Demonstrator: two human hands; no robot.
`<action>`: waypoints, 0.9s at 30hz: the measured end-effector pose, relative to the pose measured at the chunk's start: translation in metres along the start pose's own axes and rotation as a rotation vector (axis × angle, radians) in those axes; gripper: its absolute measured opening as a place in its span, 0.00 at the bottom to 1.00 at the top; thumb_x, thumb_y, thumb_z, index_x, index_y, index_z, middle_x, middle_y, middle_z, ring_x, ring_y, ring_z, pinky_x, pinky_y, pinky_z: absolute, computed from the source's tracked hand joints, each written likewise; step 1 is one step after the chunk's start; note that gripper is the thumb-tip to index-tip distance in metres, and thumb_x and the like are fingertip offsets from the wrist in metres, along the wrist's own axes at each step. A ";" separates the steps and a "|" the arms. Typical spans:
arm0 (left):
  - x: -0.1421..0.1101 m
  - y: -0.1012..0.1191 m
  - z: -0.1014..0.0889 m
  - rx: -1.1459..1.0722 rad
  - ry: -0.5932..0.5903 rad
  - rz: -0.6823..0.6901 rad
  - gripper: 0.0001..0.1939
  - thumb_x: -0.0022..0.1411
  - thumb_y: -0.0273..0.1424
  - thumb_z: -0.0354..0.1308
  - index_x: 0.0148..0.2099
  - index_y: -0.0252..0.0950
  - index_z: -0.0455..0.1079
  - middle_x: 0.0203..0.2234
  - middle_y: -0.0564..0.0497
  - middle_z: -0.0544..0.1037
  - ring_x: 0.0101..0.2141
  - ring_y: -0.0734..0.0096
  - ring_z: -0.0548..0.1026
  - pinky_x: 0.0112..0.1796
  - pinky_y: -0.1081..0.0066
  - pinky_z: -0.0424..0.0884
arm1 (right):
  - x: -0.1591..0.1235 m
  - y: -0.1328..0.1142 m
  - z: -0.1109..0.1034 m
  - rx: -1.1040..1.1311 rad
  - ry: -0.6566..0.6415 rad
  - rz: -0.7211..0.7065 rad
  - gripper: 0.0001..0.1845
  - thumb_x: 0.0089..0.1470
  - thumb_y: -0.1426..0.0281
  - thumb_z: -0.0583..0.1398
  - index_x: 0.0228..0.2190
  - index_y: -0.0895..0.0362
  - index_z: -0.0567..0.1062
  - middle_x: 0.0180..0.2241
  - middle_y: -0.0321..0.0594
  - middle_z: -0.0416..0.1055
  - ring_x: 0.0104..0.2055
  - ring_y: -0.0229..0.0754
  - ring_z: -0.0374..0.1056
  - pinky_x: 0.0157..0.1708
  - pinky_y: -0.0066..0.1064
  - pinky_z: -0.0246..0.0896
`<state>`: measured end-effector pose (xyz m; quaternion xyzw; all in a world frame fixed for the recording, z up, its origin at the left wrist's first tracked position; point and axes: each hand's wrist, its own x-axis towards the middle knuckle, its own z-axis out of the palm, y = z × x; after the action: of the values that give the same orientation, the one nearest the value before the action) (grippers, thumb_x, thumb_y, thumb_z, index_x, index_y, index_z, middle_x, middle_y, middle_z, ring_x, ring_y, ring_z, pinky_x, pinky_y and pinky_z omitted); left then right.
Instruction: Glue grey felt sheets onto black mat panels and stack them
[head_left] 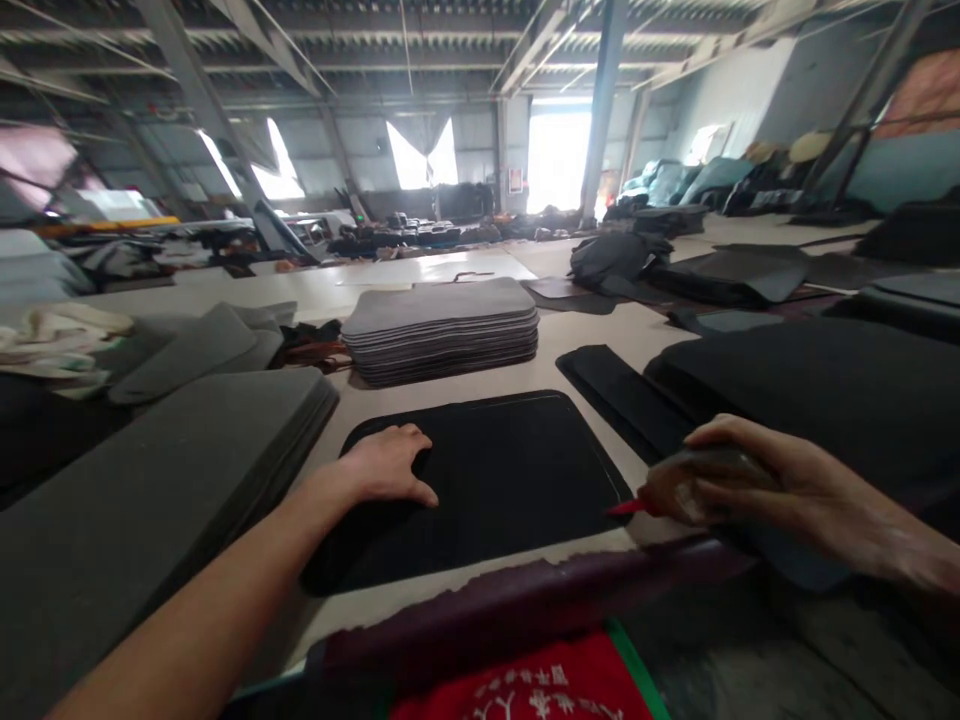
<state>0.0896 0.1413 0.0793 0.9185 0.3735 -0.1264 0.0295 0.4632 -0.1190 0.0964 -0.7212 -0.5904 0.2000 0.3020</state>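
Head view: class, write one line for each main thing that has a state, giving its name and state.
Left hand: open, on panel
Right hand: closed round bottle
Bottle: tilted, tip at panel's near right corner
Panel: flat, thinly lined
Grey stack: piled

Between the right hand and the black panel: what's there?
The red nozzle of the bottle held in the right hand, its tip at the near right corner of the black panel. Contact unclear. Seen in the head view.
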 end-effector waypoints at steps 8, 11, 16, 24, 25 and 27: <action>0.001 -0.002 -0.001 -0.004 0.013 0.023 0.43 0.48 0.55 0.67 0.60 0.33 0.69 0.54 0.39 0.73 0.53 0.46 0.73 0.54 0.57 0.69 | 0.040 -0.045 0.023 -0.009 -0.217 -0.278 0.17 0.58 0.56 0.63 0.43 0.54 0.73 0.38 0.37 0.72 0.39 0.44 0.70 0.37 0.32 0.64; 0.001 -0.008 -0.003 -0.019 0.009 0.048 0.33 0.56 0.46 0.64 0.60 0.35 0.69 0.55 0.40 0.73 0.54 0.49 0.72 0.56 0.59 0.67 | 0.059 -0.064 0.039 -0.033 -0.257 -0.401 0.15 0.58 0.60 0.63 0.44 0.55 0.72 0.38 0.38 0.71 0.38 0.42 0.69 0.36 0.30 0.62; 0.001 -0.022 -0.007 -0.082 -0.017 0.056 0.25 0.62 0.33 0.57 0.61 0.37 0.68 0.59 0.43 0.73 0.58 0.57 0.71 0.58 0.66 0.65 | 0.084 -0.094 0.073 -0.045 -0.338 -0.588 0.12 0.60 0.64 0.62 0.44 0.54 0.71 0.41 0.37 0.69 0.40 0.40 0.67 0.37 0.30 0.60; 0.005 -0.037 -0.005 -0.221 -0.053 0.053 0.27 0.60 0.22 0.52 0.61 0.36 0.67 0.56 0.48 0.76 0.54 0.67 0.73 0.52 0.75 0.67 | 0.106 -0.140 0.126 0.011 -0.424 -0.732 0.11 0.60 0.65 0.62 0.44 0.52 0.70 0.42 0.35 0.68 0.41 0.40 0.66 0.39 0.30 0.59; 0.005 -0.037 -0.006 -0.234 -0.060 0.057 0.27 0.59 0.21 0.51 0.61 0.36 0.67 0.56 0.48 0.76 0.54 0.68 0.74 0.51 0.76 0.67 | 0.108 -0.144 0.132 0.020 -0.431 -0.748 0.10 0.61 0.65 0.62 0.44 0.52 0.70 0.42 0.36 0.68 0.42 0.41 0.66 0.40 0.31 0.59; 0.004 -0.037 -0.009 -0.257 -0.070 0.068 0.28 0.58 0.19 0.51 0.61 0.35 0.67 0.55 0.48 0.76 0.53 0.69 0.74 0.50 0.78 0.67 | 0.110 -0.152 0.144 0.029 -0.430 -0.785 0.10 0.61 0.66 0.62 0.44 0.52 0.70 0.44 0.37 0.68 0.44 0.42 0.66 0.43 0.32 0.59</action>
<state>0.0688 0.1725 0.0887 0.9143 0.3539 -0.1082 0.1643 0.2833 0.0353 0.1000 -0.3804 -0.8658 0.2240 0.2355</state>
